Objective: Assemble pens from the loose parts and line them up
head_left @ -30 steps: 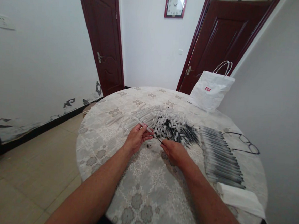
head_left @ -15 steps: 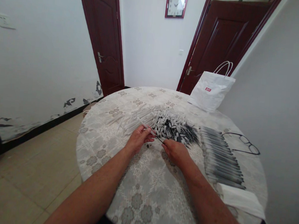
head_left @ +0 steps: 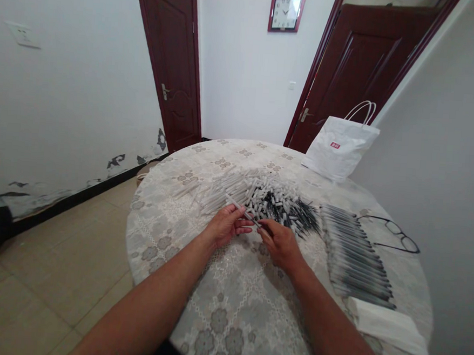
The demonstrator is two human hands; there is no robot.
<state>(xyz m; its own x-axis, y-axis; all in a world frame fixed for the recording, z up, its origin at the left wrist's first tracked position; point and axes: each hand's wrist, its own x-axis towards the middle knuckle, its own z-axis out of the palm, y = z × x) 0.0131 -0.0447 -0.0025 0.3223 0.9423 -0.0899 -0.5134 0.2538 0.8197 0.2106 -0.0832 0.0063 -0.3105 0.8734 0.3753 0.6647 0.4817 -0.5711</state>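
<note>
My left hand (head_left: 226, 225) pinches a whitish, see-through pen barrel (head_left: 232, 201) between thumb and fingers, its far end pointing up and left. The fingers of my right hand (head_left: 278, 242) are closed at the barrel's near end, on a thin black pen refill (head_left: 257, 224) that mostly hides inside the barrel and behind the fingertips. Just beyond both hands lies a heap of loose pen parts: clear barrels (head_left: 226, 187) on the left, whitish caps (head_left: 279, 187) in the middle, black refills (head_left: 308, 217) on the right.
Assembled-looking pens (head_left: 359, 259) lie in a long row at the right, beside eyeglasses (head_left: 395, 232). A folded white item (head_left: 389, 326) is nearer me. A white paper bag (head_left: 338, 149) stands at the back right of the round table with a patterned tablecloth (head_left: 215, 311).
My right hand has come closer to my left, and less of the black refill shows between them. The whole view has shifted slightly.
</note>
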